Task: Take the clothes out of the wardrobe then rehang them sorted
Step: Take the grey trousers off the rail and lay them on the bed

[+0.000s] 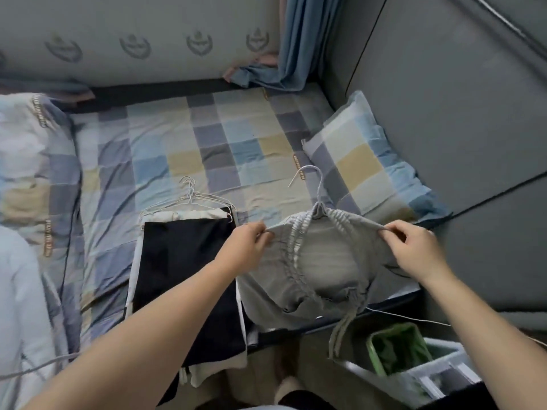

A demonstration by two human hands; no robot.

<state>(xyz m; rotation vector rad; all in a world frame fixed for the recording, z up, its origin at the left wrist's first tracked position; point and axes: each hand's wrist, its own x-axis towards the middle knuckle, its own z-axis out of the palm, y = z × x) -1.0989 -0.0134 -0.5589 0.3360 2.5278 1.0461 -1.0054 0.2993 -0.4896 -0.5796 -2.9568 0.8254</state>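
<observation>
Grey drawstring trousers (319, 261) hang on a white wire hanger (313, 187) above the bed's near edge. My left hand (251, 241) pinches the left end of the waistband. At the right end, my right hand (414, 247) pinches the waistband too. The hanger's hook points away from me, and the drawstring dangles below. To the left, black trousers (189, 267) with white side stripes lie flat on the checked bedsheet (183, 149), on top of pale garments, with several wire hangers (189, 199) at their top.
A checked pillow (364, 161) lies at the bed's right end against a grey padded wall. A folded quilt (32, 167) sits at the left. Blue curtain fabric (284, 60) hangs at the back. A bin with a green bag (396, 350) stands on the floor below right.
</observation>
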